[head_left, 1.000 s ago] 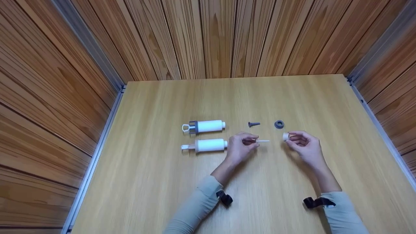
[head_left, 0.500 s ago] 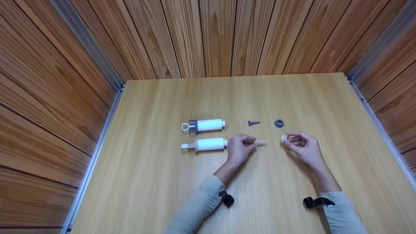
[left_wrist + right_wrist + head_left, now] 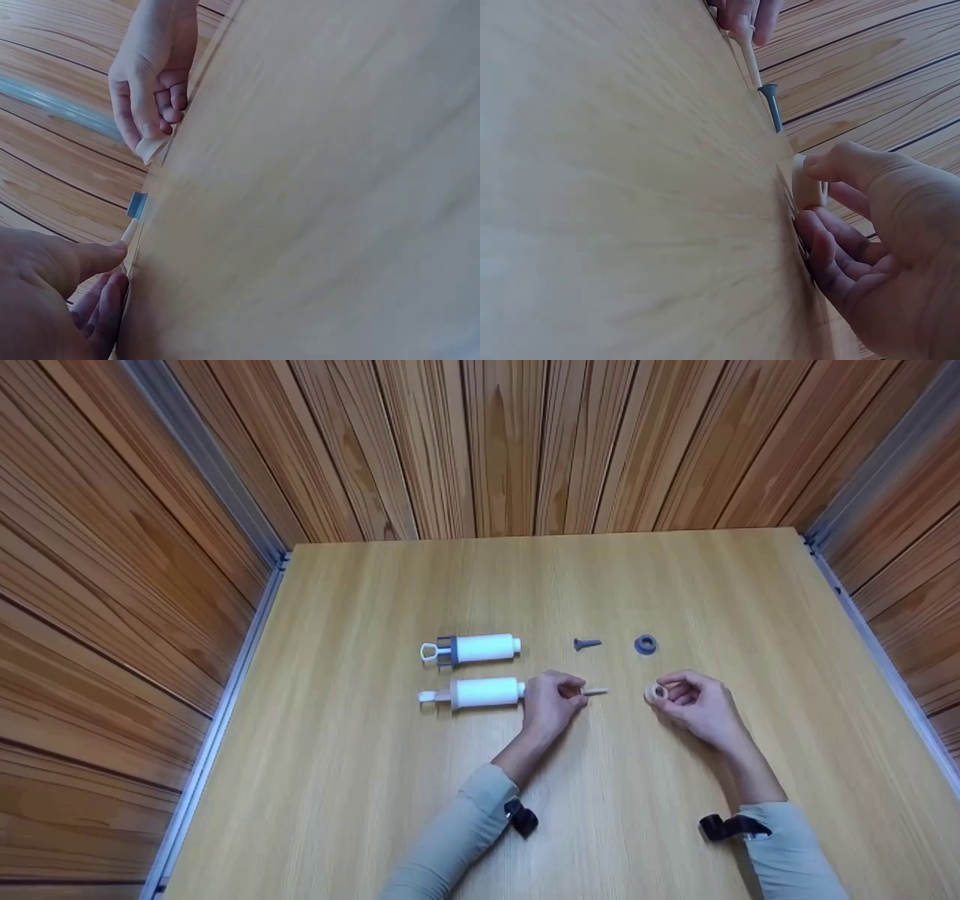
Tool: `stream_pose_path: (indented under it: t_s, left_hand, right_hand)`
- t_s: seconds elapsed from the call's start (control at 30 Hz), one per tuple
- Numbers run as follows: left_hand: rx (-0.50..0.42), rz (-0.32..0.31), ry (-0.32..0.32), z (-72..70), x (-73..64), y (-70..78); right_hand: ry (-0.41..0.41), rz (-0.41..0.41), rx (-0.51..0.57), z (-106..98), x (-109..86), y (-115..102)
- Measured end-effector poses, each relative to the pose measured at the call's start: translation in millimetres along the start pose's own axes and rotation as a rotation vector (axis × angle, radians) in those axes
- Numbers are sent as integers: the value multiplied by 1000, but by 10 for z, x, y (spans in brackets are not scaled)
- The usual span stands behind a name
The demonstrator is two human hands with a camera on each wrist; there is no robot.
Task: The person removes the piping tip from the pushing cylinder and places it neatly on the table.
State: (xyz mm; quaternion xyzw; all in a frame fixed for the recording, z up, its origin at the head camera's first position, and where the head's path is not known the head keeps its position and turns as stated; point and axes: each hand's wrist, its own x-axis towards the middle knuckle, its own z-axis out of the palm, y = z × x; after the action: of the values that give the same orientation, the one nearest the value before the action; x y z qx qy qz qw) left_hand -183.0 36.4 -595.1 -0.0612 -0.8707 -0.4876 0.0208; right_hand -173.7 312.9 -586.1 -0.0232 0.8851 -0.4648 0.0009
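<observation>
Between thumb and fingers my left hand (image 3: 553, 705) pinches a slim pale tapered nozzle (image 3: 596, 691), its thin end pointing right. In the right wrist view that nozzle (image 3: 748, 56) shows a flared end at the fingertips. My right hand (image 3: 701, 705) grips a short pale ring-shaped cap (image 3: 650, 697) by its edge, close over the table, its opening turned partly toward the head camera. A gap separates nozzle and cap. Just left of my left hand lies a white syringe-like tube (image 3: 486, 693) with a pale collar and a handle; the hand overlaps its tip.
Behind the hands lie a dark grey nozzle (image 3: 587, 644) and a dark grey ring cap (image 3: 646, 652). A second white tube (image 3: 484, 648) with a dark collar and loop handle lies parallel to the first. Wood-plank walls (image 3: 502, 450) enclose the wooden table (image 3: 360, 780).
The pale cap has turned in my right fingers, so its opening now shows, and it has shifted slightly left. My left hand has drawn the nozzle a little left.
</observation>
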Motion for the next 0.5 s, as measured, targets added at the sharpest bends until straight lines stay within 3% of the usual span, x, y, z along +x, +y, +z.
stream_pose_path:
  t_s: [0.5]
  left_hand:
    - [-36,-35,-3,-10,13,-20]
  right_hand:
    - [-20,-22,26,-39,-10,83]
